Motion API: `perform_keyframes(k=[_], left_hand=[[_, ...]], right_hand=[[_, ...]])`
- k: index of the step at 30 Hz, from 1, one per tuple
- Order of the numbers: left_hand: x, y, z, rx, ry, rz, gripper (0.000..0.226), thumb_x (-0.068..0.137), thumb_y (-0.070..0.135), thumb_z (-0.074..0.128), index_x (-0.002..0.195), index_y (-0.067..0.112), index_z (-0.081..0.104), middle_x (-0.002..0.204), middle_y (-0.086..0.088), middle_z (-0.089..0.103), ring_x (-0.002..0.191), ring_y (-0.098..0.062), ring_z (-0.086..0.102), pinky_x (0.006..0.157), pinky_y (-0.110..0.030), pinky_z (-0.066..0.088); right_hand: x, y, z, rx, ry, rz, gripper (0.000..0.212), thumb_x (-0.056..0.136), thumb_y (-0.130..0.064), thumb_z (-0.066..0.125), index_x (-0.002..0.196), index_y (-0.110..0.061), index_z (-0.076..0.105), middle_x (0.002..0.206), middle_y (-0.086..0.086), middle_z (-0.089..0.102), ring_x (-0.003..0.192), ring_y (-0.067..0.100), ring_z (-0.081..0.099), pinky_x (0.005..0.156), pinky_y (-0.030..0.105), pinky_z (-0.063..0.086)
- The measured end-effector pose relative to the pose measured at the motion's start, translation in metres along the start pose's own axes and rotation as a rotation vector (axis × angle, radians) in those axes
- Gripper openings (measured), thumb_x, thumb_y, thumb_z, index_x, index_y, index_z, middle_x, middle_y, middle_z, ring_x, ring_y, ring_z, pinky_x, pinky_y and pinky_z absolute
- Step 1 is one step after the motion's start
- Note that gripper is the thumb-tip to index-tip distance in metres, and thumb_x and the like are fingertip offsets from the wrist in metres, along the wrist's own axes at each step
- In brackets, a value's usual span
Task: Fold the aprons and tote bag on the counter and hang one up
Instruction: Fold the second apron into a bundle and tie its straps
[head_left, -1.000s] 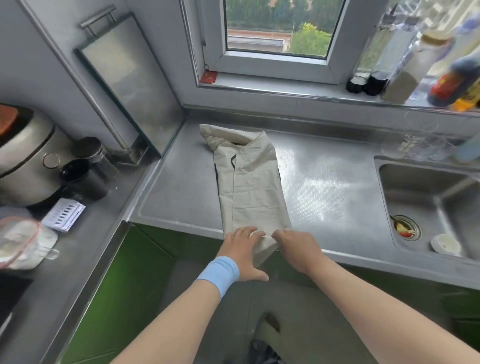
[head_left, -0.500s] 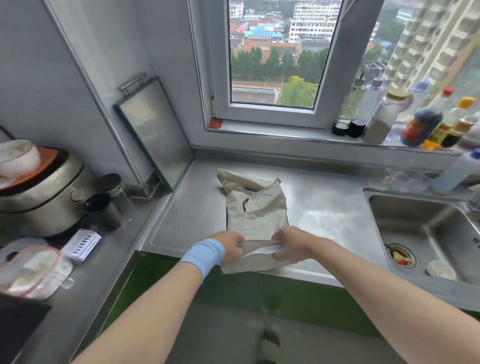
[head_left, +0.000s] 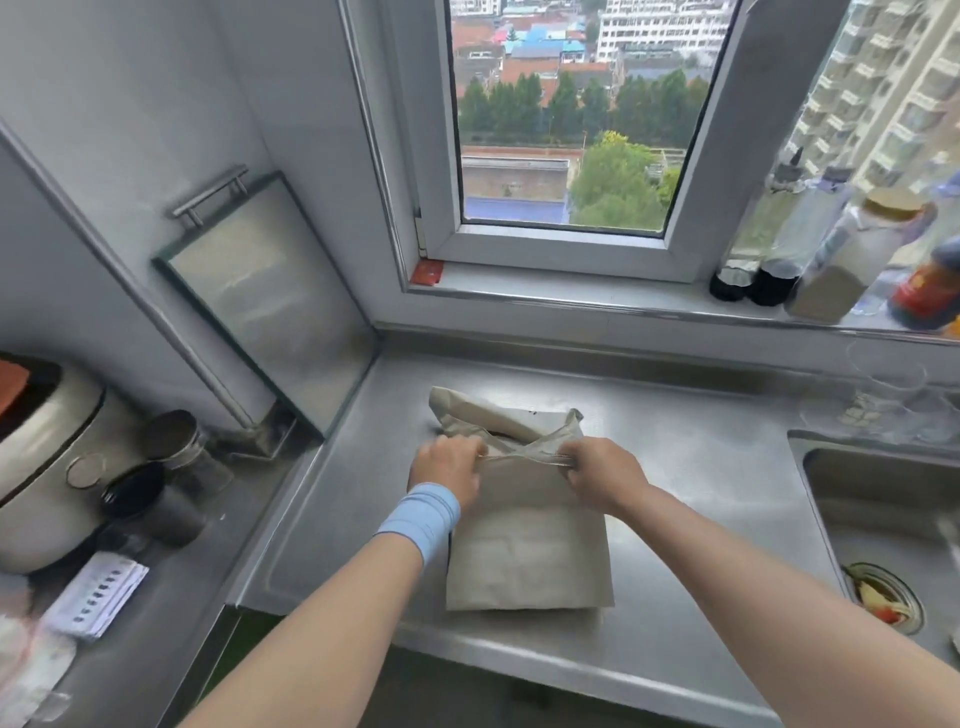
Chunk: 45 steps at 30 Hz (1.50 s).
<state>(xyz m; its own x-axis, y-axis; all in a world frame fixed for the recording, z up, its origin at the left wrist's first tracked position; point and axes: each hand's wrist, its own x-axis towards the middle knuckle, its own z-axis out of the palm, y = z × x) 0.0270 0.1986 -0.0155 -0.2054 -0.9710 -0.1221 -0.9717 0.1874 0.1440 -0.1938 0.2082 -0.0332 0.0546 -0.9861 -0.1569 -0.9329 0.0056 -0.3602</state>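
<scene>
A beige cloth piece (head_left: 524, 556), apron or tote bag I cannot tell, lies on the steel counter (head_left: 691, 467), partly folded over itself. Its near half forms a flat rectangle by the counter's front edge; the far end sticks out behind my hands. My left hand (head_left: 445, 467), with a blue wristband, grips the raised cloth edge on the left. My right hand (head_left: 597, 470) grips the same edge on the right. The edge is stretched taut between them, just above the cloth.
A sink (head_left: 883, 519) with a strainer holding scraps lies to the right. Bottles (head_left: 831, 260) line the windowsill. A steel board (head_left: 270, 306) leans in the left corner. A rice cooker (head_left: 47, 457), jars and a paper packet sit on the left counter.
Both hands picked up the cloth's near end from the counter's front edge and carried it away from me over the rest, halving its length. The camera tilted upward.
</scene>
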Motion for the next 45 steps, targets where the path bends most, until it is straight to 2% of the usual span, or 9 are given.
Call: perform_keyframes(k=[3, 9, 14, 18, 21, 26, 32, 39, 45], left_hand=[[0.033, 0.000, 0.020, -0.038, 0.071, 0.103, 0.049, 0.083, 0.017, 0.057, 0.129, 0.033, 0.049, 0.129, 0.009, 0.049, 0.122, -0.018, 0.043, 0.099, -0.030, 0.035], [0.057, -0.003, 0.070, 0.069, -0.384, 0.218, 0.071, 0.083, 0.032, 0.061, 0.146, 0.032, 0.028, 0.157, -0.003, 0.015, 0.144, -0.027, 0.016, 0.116, -0.038, 0.020], [0.070, -0.014, 0.073, 0.053, -0.425, 0.138, 0.048, 0.089, 0.035, 0.054, 0.136, 0.029, 0.043, 0.138, -0.001, 0.041, 0.126, -0.030, 0.040, 0.107, -0.036, 0.031], [0.093, -0.023, 0.066, -0.042, -0.270, 0.123, 0.034, 0.090, 0.021, 0.050, 0.122, 0.028, 0.056, 0.124, 0.001, 0.052, 0.117, -0.027, 0.048, 0.099, -0.038, 0.041], [0.115, -0.021, 0.063, -0.102, -0.076, 0.212, 0.026, 0.083, 0.008, 0.053, 0.103, 0.016, 0.067, 0.105, -0.006, 0.060, 0.099, -0.030, 0.056, 0.085, -0.044, 0.049], [0.140, -0.017, 0.059, 0.072, -0.235, 0.248, 0.038, 0.095, 0.018, 0.043, 0.130, 0.025, 0.054, 0.136, 0.002, 0.051, 0.126, -0.021, 0.043, 0.102, -0.034, 0.030], [0.156, -0.039, 0.066, 0.074, -0.359, 0.111, 0.035, 0.097, 0.013, 0.040, 0.123, 0.027, 0.057, 0.127, -0.003, 0.053, 0.113, -0.027, 0.054, 0.093, -0.035, 0.039], [0.179, -0.026, 0.050, 0.032, -0.122, 0.127, 0.074, 0.075, -0.014, 0.047, 0.137, 0.026, 0.036, 0.121, -0.005, 0.039, 0.110, -0.024, 0.047, 0.065, -0.035, 0.045], [0.209, -0.034, 0.047, 0.237, -0.312, 0.072, 0.042, 0.088, 0.009, 0.051, 0.128, 0.022, 0.049, 0.133, -0.009, 0.048, 0.117, -0.031, 0.051, 0.090, -0.039, 0.044]], right_hand=[[0.042, 0.015, 0.014, 0.015, -0.003, -0.004, 0.023, 0.090, -0.020, 0.051, 0.100, -0.031, 0.068, 0.092, -0.001, 0.068, 0.088, 0.026, 0.064, 0.064, 0.032, 0.045], [0.083, 0.028, 0.049, -0.305, 0.040, -0.257, 0.054, 0.053, 0.000, 0.075, 0.103, -0.018, 0.067, 0.091, 0.006, 0.060, 0.076, 0.030, 0.058, 0.063, 0.036, 0.043], [0.100, 0.041, 0.069, -0.362, 0.059, -0.454, 0.021, 0.062, -0.027, 0.066, 0.082, -0.025, 0.066, 0.083, 0.000, 0.058, 0.074, 0.025, 0.055, 0.068, 0.035, 0.035], [0.122, 0.026, 0.051, -0.308, 0.122, -0.509, 0.017, 0.063, -0.010, 0.066, 0.073, -0.024, 0.068, 0.079, -0.001, 0.057, 0.070, 0.024, 0.055, 0.062, 0.030, 0.033], [0.135, 0.007, 0.045, -0.361, -0.066, -0.582, 0.018, 0.074, -0.007, 0.061, 0.082, -0.021, 0.069, 0.083, 0.001, 0.059, 0.071, 0.027, 0.059, 0.054, 0.032, 0.035], [0.159, 0.008, 0.044, -0.515, -0.131, -0.419, 0.023, 0.079, -0.020, 0.056, 0.098, -0.022, 0.069, 0.121, 0.004, 0.061, 0.101, 0.030, 0.059, 0.081, 0.039, 0.042], [0.181, 0.036, 0.046, -0.539, -0.200, -0.288, 0.050, 0.081, -0.031, 0.054, 0.131, -0.028, 0.054, 0.148, 0.009, 0.027, 0.139, 0.031, 0.024, 0.105, 0.047, 0.026], [0.197, 0.031, 0.044, -0.586, -0.041, -0.178, 0.034, 0.081, -0.012, 0.052, 0.111, -0.021, 0.064, 0.117, 0.004, 0.052, 0.106, 0.028, 0.047, 0.084, 0.036, 0.035], [0.215, 0.033, 0.038, -0.312, 0.069, -0.171, 0.016, 0.081, -0.018, 0.052, 0.087, -0.017, 0.066, 0.101, 0.002, 0.055, 0.093, 0.026, 0.046, 0.072, 0.034, 0.034]])
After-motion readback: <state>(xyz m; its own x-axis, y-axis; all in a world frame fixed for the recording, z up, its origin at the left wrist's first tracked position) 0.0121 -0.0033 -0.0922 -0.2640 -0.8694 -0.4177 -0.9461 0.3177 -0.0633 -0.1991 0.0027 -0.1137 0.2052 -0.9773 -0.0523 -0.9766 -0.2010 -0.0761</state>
